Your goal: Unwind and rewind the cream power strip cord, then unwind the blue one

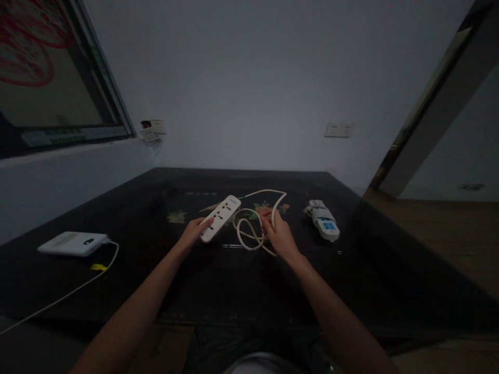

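Observation:
A white power strip lies on the dark glossy table, angled away to the right. My left hand grips its near end, thumb on top. Its pale cable runs off the far end, arcs right and loops back into a loose coil beside the strip. My right hand is closed round a strand of that cable near the coil.
A second white plug device with a blue panel lies to the right. At the left sits a flat white box with a white wire trailing toward the near edge. Wall sockets are behind the table; a window is at left.

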